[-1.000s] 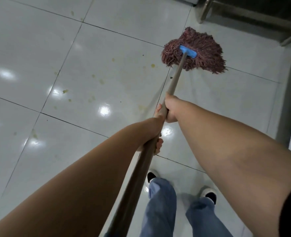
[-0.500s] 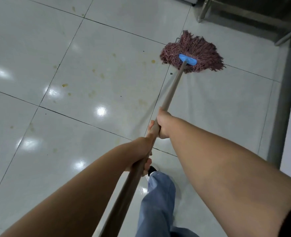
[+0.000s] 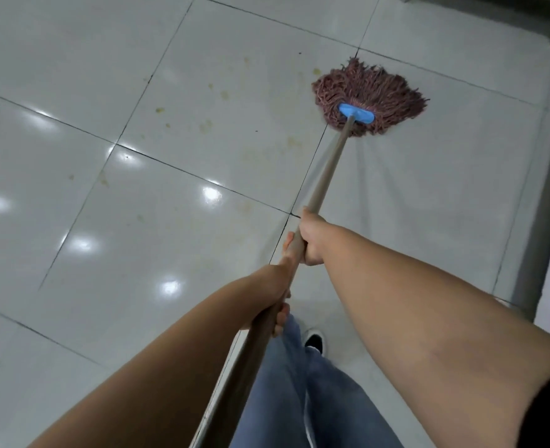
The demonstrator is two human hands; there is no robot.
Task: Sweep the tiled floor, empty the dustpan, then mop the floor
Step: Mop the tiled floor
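Head view: splayed reddish-brown mop [image 3: 369, 100]

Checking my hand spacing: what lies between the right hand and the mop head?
In the head view, only bare handle runs from the right hand up to the mop head; the left hand holds the handle lower down, behind the right.

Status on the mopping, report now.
Left hand and right hand both grip the mop handle. Mop head flat on the tiled floor. Yellowish stains left of it, nothing blocking.
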